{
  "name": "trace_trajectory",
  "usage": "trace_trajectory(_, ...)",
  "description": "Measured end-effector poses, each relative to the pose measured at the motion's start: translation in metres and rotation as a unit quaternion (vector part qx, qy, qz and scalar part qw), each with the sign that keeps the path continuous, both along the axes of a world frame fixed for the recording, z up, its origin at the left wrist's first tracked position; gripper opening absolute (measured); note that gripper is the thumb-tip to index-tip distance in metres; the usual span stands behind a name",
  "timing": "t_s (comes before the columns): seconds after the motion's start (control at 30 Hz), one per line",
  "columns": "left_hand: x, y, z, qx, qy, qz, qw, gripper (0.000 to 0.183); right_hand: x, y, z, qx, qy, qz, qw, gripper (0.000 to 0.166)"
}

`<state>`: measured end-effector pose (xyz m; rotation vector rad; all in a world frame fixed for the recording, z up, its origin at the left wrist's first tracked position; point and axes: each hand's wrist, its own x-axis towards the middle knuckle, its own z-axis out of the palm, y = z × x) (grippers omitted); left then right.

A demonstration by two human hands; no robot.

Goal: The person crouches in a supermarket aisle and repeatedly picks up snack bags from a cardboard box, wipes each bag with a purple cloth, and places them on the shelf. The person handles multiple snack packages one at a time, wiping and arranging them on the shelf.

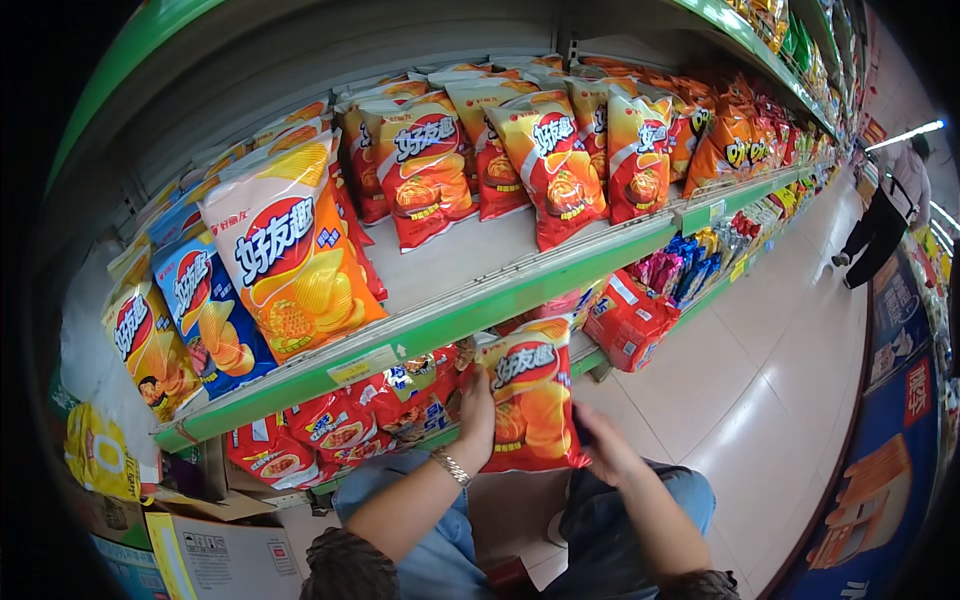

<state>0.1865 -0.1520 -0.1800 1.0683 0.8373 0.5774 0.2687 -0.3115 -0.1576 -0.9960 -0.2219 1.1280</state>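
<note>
Between my two hands is a red and yellow bag of potato chips (529, 397), upright with its printed front facing me. My left hand (478, 412) grips its left side, a metal band on the wrist. My right hand (604, 442) is at the lower right edge, its fingertips partly hidden behind the bag. Just beyond, matching red chip bags (424, 169) stand in rows on a shelf with a green front edge (480, 311). An orange chip bag (296, 255) and a blue one (214, 311) stand at the shelf's left end.
Red instant noodle packs (334, 424) fill the lower shelf, and a red multipack (630, 319) juts out near the aisle. A cardboard box (225, 555) sits on the floor at lower left. Down the tiled aisle (720, 420), a person (889, 210) is walking. Another shelf overhangs above.
</note>
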Motion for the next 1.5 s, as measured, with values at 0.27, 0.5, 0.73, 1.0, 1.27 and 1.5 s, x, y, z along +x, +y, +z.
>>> trace_trajectory(0.27,-0.006,-0.03,0.023,0.061,-0.138,-0.096,0.984,0.072,-0.003,0.006,-0.005,-0.113,-0.571,-0.105,0.807,0.048)
trace_trajectory(0.5,-0.007,-0.018,0.019,-0.19,-0.179,-0.112,0.959,0.04,-0.009,0.004,0.015,-0.046,-0.609,-0.094,0.786,0.042)
trace_trajectory(0.73,-0.019,-0.049,-0.01,0.094,-0.097,-0.274,0.952,0.037,-0.015,0.013,0.034,-0.092,-0.814,-0.089,0.566,0.04)
trace_trajectory(1.0,-0.019,-0.039,-0.012,-0.054,-0.121,-0.303,0.944,0.042,0.029,0.022,0.009,-0.092,-0.407,-0.235,0.878,0.034)
trace_trajectory(1.27,-0.015,-0.028,0.015,-0.201,-0.173,-0.226,0.937,0.055,0.01,0.003,0.014,-0.082,-0.556,-0.064,0.825,0.032)
trace_trajectory(1.5,-0.018,0.011,0.005,-0.321,-0.153,-0.167,0.92,0.047,0.02,-0.032,0.044,-0.106,-0.468,0.072,0.875,0.026)
